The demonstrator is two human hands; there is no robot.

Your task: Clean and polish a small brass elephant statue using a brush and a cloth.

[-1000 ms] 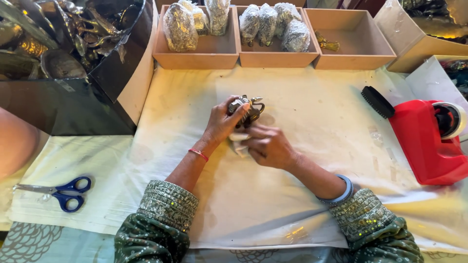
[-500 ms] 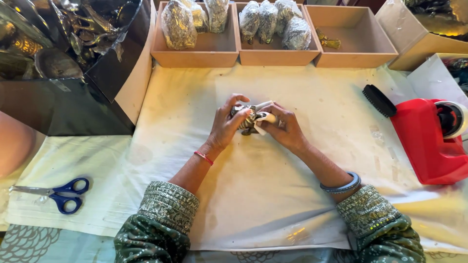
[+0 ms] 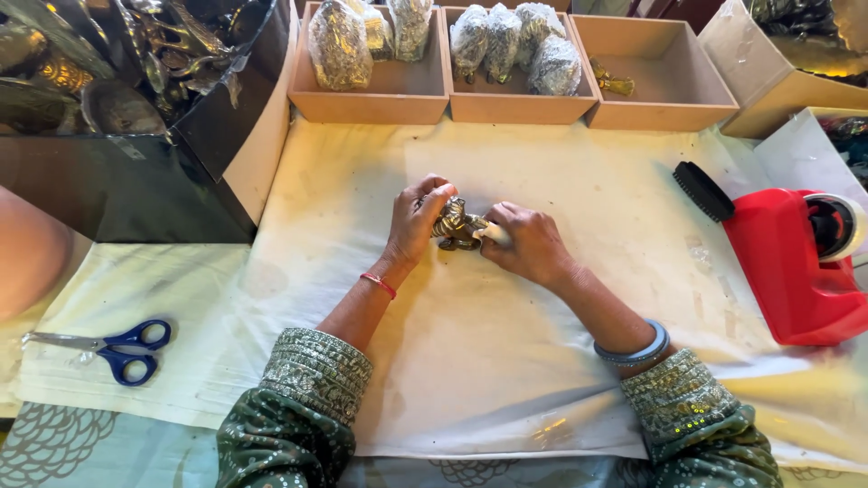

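Note:
A small brass figurine (image 3: 457, 226) lies on a sheet of clear wrap (image 3: 470, 361) spread over the white-covered table. My left hand (image 3: 418, 217) grips its left side with curled fingers. My right hand (image 3: 529, 242) holds its right end, where a pale bit of wrap or paper shows under the thumb. Both hands meet over the middle of the sheet.
Three shallow wooden trays (image 3: 515, 104) line the far edge, two holding wrapped bundles (image 3: 339, 41), the third a small brass piece (image 3: 615, 84). A red tape dispenser (image 3: 796, 262) stands right, blue scissors (image 3: 122, 348) lie left, a dark box of brass items (image 3: 127, 81) is far left.
Over the last second the hands lowered and spread slightly, and the figurine has turned so that it lies more sideways between them.

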